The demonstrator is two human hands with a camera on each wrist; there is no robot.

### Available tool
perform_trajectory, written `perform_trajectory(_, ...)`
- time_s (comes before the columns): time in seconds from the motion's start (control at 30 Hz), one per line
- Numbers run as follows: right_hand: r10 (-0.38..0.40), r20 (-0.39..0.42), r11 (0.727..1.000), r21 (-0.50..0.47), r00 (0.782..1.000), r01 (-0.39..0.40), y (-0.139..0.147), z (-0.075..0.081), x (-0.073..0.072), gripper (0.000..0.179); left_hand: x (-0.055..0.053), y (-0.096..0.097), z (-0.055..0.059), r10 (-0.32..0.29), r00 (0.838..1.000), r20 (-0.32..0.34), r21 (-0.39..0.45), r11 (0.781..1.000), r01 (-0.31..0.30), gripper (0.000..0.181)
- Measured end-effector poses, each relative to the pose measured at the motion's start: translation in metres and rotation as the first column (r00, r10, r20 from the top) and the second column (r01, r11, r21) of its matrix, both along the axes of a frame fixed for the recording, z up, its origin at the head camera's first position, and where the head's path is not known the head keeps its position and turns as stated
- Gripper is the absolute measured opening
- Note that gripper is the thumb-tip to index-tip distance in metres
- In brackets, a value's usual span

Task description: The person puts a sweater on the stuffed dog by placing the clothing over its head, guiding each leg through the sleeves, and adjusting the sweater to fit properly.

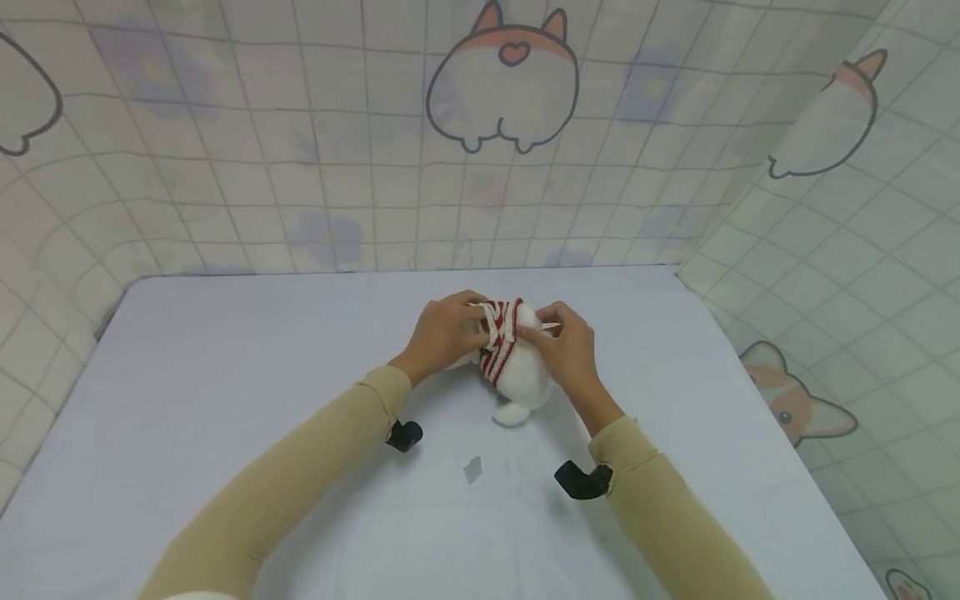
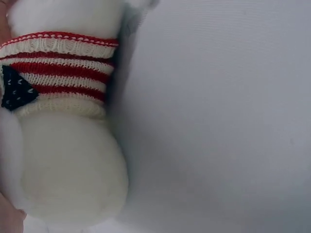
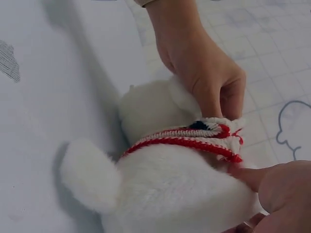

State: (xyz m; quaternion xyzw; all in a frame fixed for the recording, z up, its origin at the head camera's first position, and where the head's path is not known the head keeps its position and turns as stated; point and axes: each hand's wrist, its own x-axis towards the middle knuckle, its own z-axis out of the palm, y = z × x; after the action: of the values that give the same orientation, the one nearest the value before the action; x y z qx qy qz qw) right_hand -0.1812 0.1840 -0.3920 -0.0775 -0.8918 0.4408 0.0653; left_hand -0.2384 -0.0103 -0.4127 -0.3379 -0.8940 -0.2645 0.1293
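A white plush toy [image 1: 527, 375] lies on the table, wearing a red-and-white striped knitted sweater [image 1: 497, 343] round its middle. My left hand [image 1: 448, 332] pinches the sweater's bunched edge from the left, thumb and fingers pressing the knit together in the right wrist view. On the other side, my right hand [image 1: 572, 348] grips the toy's body, its thumb [image 3: 248, 175] against the fur right by the sweater's red hem. A dark blue patch [image 2: 17, 90] with white flecks shows on the knit. The toy's far side is hidden by my hands.
The table [image 1: 247, 350] is covered with a pale cloth. A small grey patch [image 1: 473, 469] marks the cloth in front of the toy. Behind and to the right hang checked curtains [image 1: 480, 183] printed with corgis. Black wrist mounts [image 1: 583, 481] project under both sleeves.
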Motion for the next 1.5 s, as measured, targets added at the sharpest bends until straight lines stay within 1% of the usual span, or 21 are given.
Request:
perform_trajectory(0.07,0.026,-0.007,0.999,0.035,1.0,-0.025,-0.002,-0.001,0.001,0.024,-0.001,-0.001,-0.003,-0.006,1.0,0.021,0.02,1.0,0.006,0.014)
perform_trajectory(0.13,0.056,-0.016,0.996,0.072,0.998,-0.055,-0.004,0.0,0.002,0.02,-0.001,-0.002,-0.007,-0.006,0.998,0.064,0.055,0.998,0.003,0.014)
perform_trajectory(0.2,0.083,-0.024,0.991,0.104,0.996,-0.08,-0.006,0.0,0.001,0.019,-0.002,-0.003,-0.012,0.001,0.993,0.116,0.107,0.994,-0.013,0.016)
perform_trajectory(0.3,0.126,-0.021,0.98,0.161,0.992,-0.121,-0.009,0.001,0.0,0.022,-0.001,-0.005,-0.016,0.004,0.985,0.174,0.176,0.984,-0.035,0.021)
perform_trajectory(0.37,0.162,-0.022,0.969,0.191,0.986,-0.155,-0.01,0.0,-0.002,0.023,-0.001,-0.005,-0.018,-0.005,0.983,0.182,0.2,0.979,-0.032,0.024)
perform_trajectory(0.43,0.205,-0.029,0.958,0.212,0.978,-0.195,-0.012,0.0,-0.003,0.024,-0.002,-0.005,-0.018,-0.014,0.984,0.18,0.197,0.98,-0.022,0.025)
perform_trajectory(0.47,0.218,-0.036,0.955,0.216,0.975,-0.205,-0.012,0.0,-0.003,0.024,-0.002,-0.004,-0.017,-0.02,0.984,0.178,0.192,0.981,-0.014,0.025)
perform_trajectory(0.5,0.218,-0.031,0.958,0.195,0.975,-0.208,-0.012,0.001,-0.004,0.024,-0.002,-0.004,-0.016,-0.022,0.984,0.178,0.182,0.983,-0.011,0.024)
perform_trajectory(0.57,0.198,-0.01,0.972,0.129,0.98,-0.196,-0.012,0.002,-0.004,0.023,-0.002,-0.003,-0.012,-0.024,0.982,0.185,0.157,0.988,-0.005,0.024)
perform_trajectory(0.63,0.155,0.03,0.987,0.039,0.987,-0.157,-0.012,0.004,-0.004,0.022,-0.003,-0.003,-0.008,-0.028,0.981,0.192,0.107,0.994,0.007,0.025)
perform_trajectory(0.7,0.12,0.082,0.992,-0.05,0.989,-0.117,-0.012,0.006,-0.003,0.025,-0.004,-0.002,-0.003,-0.029,0.978,0.204,0.04,0.999,0.021,0.028)
perform_trajectory(0.73,0.122,0.097,0.991,-0.059,0.988,-0.117,-0.012,0.006,-0.003,0.027,-0.005,-0.001,-0.001,-0.031,0.977,0.21,0.006,1.0,0.03,0.029)
perform_trajectory(0.8,0.144,0.121,0.988,-0.069,0.982,-0.136,-0.013,0.006,-0.004,0.032,-0.006,0.0,0.004,-0.027,0.974,0.224,-0.063,0.997,0.042,0.03)
perform_trajectory(0.9,0.183,0.135,0.983,-0.029,0.974,-0.18,-0.016,0.003,-0.004,0.032,-0.006,0.001,0.009,-0.019,0.967,0.255,-0.141,0.988,0.057,0.03)
perform_trajectory(1.0,0.172,0.163,0.984,0.007,0.972,-0.175,-0.018,-0.001,-0.004,0.026,-0.004,0.003,0.013,-0.015,0.959,0.282,-0.188,0.98,0.071,0.028)
perform_trajectory(1.1,0.136,0.179,0.989,0.039,0.974,-0.146,-0.019,-0.002,-0.003,0.02,0.0,0.006,0.015,-0.007,0.962,0.274,-0.21,0.975,0.067,0.029)
perform_trajectory(1.2,0.108,0.149,0.992,0.041,0.983,-0.116,-0.02,-0.001,-0.001,0.015,0.002,0.007,0.014,-0.002,0.973,0.233,-0.228,0.972,0.056,0.032)
perform_trajectory(1.33,0.101,0.105,0.995,0.013,0.989,-0.103,-0.021,0.0,0.001,0.014,0.002,0.006,0.011,-0.029,0.982,0.188,-0.242,0.967,0.075,0.036)
perform_trajectory(1.37,0.102,0.101,0.995,0.004,0.99,-0.103,-0.021,0.0,0.001,0.013,0.001,0.006,0.01,-0.036,0.982,0.184,-0.242,0.967,0.081,0.037)
perform_trajectory(1.5,0.114,0.092,0.993,-0.011,0.989,-0.114,-0.021,-0.002,0.001,0.016,-0.002,0.003,0.006,-0.038,0.976,0.212,-0.226,0.97,0.087,0.037)
